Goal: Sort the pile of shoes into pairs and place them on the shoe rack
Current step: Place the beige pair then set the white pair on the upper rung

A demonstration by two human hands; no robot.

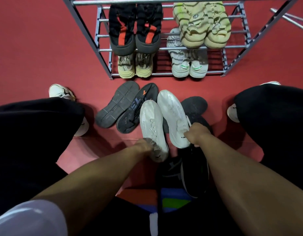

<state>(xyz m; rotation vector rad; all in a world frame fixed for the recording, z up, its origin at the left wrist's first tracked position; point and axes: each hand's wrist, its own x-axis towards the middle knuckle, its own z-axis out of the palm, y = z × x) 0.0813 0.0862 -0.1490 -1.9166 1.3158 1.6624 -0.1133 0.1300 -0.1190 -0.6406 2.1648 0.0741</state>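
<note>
Your left hand (144, 147) grips one white shoe (152, 126) at the heel, your right hand (196, 133) grips the other (172, 113), both just before the rack (164, 48).

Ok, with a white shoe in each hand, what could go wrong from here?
1. The left hand grips the left white sneaker only at its heel, so it may tip or slip.
2. The right white sneaker, held by the right hand, overlaps a black shoe; lifting could drag it.
3. The grey metal shoe rack already holds four pairs on its visible tiers, so shelving could knock one.
</note>
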